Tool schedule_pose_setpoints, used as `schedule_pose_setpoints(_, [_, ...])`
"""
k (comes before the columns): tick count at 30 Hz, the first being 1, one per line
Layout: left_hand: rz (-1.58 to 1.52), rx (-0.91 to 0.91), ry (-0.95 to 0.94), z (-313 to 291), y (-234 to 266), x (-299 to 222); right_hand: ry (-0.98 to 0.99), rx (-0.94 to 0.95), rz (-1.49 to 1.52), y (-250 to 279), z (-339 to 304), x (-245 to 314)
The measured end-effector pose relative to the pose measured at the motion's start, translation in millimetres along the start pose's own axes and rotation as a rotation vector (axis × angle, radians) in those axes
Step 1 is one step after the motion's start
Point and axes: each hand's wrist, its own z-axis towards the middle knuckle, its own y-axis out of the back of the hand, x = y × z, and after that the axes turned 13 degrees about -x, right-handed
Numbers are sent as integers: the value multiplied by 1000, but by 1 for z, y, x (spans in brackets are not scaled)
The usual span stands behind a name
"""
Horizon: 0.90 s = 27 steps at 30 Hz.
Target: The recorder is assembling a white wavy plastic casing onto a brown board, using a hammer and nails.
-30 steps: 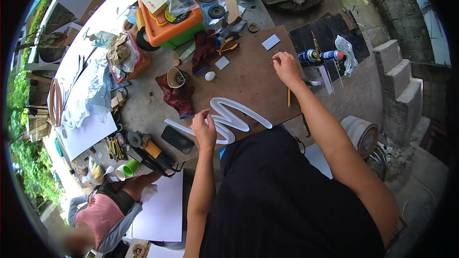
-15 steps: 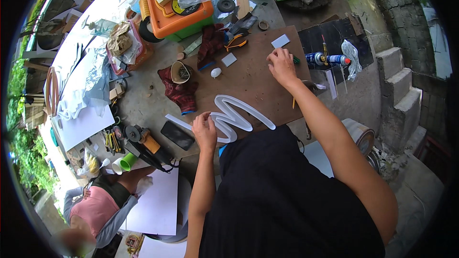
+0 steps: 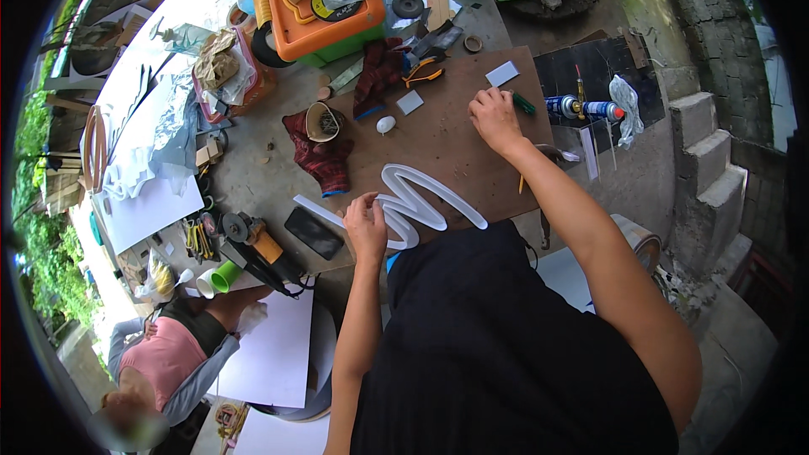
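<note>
My left hand (image 3: pixel 365 223) is closed over the left part of a white zigzag, letter-like piece (image 3: pixel 420 194) that lies on the brown board (image 3: pixel 455 147) near its front edge. The fingers cover some of the piece. Farther right, my right hand (image 3: pixel 495 120) is bent low over the board, and whatever its fingertips hold is hidden. A dark green object (image 3: pixel 524 104) lies against its right side. Just beyond the hand is a white rectangular block (image 3: pixel 502 74); a second white block (image 3: pixel 409 102) and a small white egg-shaped thing (image 3: pixel 386 125) lie to its left.
A cup of small thin pieces (image 3: pixel 323 122) stands on a red-black cloth (image 3: pixel 318 164). Orange-handled pliers (image 3: pixel 424 74) lie farther back. An orange-green toolbox (image 3: pixel 324 21), a phone (image 3: pixel 313 233), an angle grinder (image 3: pixel 253 240) and spray cans (image 3: pixel 590 108) surround the board. Another person (image 3: pixel 168 354) is at lower left.
My right hand has shifted slightly left relative to the board, and more of the green object shows beside it. My left hand stays on the white piece. The whole view has shifted a little.
</note>
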Motion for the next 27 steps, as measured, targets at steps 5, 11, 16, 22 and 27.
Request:
schedule_pose_setpoints(5, [32, -8, -17, -3, 2, 1, 46, 22, -28, 1, 6, -1])
schedule_pose_setpoints(11, [13, -9, -5, -6, 3, 0, 119, 78, -130, -1, 8, -2])
schedule_pose_setpoints(16, [51, -23, -42, -6, 6, -2, 117, 64, -71, 7, 15, 2])
schedule_pose_setpoints(22, [-102, 4, 43, -7, -3, -20, 7, 35, 74, 60, 31, 29])
schedule_pose_setpoints(27, [-311, 236, -57, 0, -26, -80, -152, 262, 504, 79, -15, 84])
